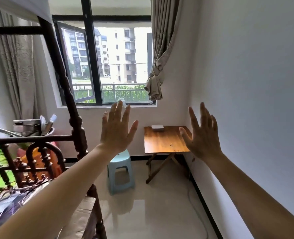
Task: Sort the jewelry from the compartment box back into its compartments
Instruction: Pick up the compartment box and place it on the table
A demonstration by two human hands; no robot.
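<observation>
A small white box (157,127), likely the compartment box, lies shut at the far edge of a wooden folding table (163,140) in the room's corner. No jewelry is visible from here. My left hand (116,129) is raised in front of me, fingers spread, back towards the camera, holding nothing. My right hand (201,133) is raised beside it, also spread and empty, partly covering the table's right edge. Both hands are well short of the table and the box.
A light blue plastic stool (120,171) stands on the tiled floor left of the table. A dark wooden bed frame (77,135) with clutter fills the left side. A window (108,66) with curtains is ahead, a small jar (121,101) on its sill. A white wall runs along the right.
</observation>
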